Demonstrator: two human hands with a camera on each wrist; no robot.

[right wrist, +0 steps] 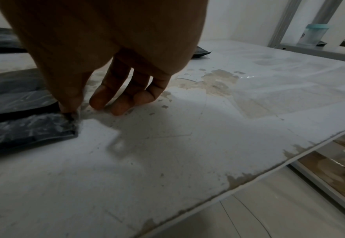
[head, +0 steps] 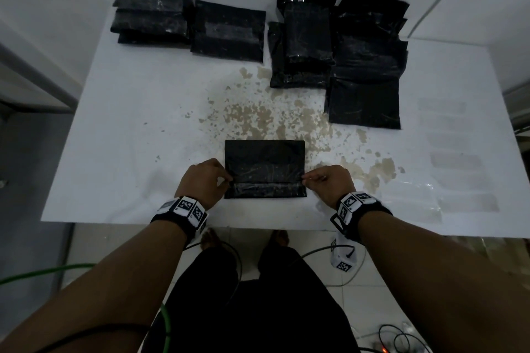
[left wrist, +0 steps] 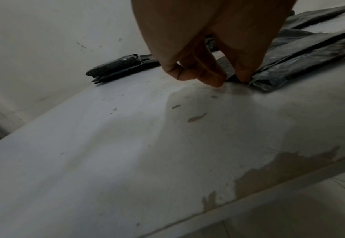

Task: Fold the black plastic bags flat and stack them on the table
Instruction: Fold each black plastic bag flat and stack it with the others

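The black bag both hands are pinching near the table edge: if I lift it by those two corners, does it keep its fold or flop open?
The bag looks like thin, creased film, so it will probably sag between the left hand and right hand. Its glossy surface suggests the folded layers may slide apart. It is likely very light.

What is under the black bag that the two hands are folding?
The bag lies on the white table, whose peeled brown patches show just beyond it. Whether peeling continues beneath is hidden by the bag.

A black bag [head: 264, 163] is being shown on a white table [head: 120, 129] mottled with beige patches; black-and-white checked markers [head: 187, 206] are being displayed on black wristbands [head: 370, 216].
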